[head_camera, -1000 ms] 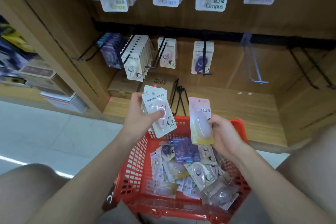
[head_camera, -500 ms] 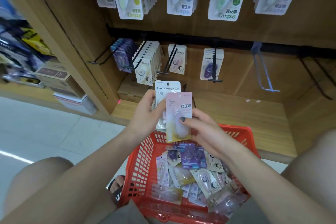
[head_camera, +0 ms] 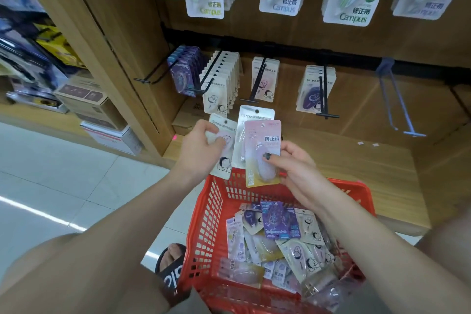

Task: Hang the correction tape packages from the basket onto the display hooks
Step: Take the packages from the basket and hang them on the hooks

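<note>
Now brought together over basket [head_camera: 216,201]: pink pack [head_camera: 262,153], pinched in right hand [head_camera: 293,168], laid against white packs [head_camera: 254,120] fanned in left hand [head_camera: 198,150]. Sorted by type, apparently; hooks [head_camera: 257,79] unreached.

A single wide-angle view sits at the person's head, looking forward and steeply down, with straight lines bowing toward the edges. The red plastic lattice basket [head_camera: 211,214] lies close beneath, from centre to 5 o'clock; both forearms enter from 7 and 4 o'clock. The light wooden display panel with black wire hooks [head_camera: 257,79] faces the lens at 12 o'clock, near. Pale tiled floor [head_camera: 51,186] fills 9 o'clock. No second view overlaps it.
</note>
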Available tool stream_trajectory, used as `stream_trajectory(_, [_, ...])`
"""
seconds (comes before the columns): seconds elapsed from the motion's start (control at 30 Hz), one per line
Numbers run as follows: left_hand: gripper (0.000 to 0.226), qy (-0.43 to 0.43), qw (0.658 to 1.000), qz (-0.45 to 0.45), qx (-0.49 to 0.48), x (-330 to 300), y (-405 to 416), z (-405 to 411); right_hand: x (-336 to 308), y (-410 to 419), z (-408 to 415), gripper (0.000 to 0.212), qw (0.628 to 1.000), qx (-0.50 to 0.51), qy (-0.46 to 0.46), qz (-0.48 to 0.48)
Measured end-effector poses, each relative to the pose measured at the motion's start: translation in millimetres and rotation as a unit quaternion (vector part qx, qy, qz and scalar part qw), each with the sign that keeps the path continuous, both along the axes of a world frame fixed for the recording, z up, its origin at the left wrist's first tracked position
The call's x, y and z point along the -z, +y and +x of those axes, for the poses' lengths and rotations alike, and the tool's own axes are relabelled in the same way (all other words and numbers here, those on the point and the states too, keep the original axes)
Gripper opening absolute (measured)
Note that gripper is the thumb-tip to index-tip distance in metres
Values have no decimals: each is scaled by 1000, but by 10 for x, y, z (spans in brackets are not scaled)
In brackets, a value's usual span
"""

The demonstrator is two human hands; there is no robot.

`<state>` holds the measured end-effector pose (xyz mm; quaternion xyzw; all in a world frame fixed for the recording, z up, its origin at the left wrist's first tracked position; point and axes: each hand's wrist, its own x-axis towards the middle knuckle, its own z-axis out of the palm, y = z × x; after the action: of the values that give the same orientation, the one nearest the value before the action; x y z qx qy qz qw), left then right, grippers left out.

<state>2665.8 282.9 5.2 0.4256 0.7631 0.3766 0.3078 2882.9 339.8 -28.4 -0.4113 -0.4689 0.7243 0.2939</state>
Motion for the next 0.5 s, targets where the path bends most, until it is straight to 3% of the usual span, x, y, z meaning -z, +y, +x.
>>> stream_trajectory(0.17, [22, -31, 999, -9, -40, -3, 51, -117, -17, 138, -134, 21, 998, 6, -29, 57])
stream_trajectory(0.5, [21, -23, 998, 18, -58, -42, 76, -103, 116, 160, -317, 16, 997, 47, -29, 55])
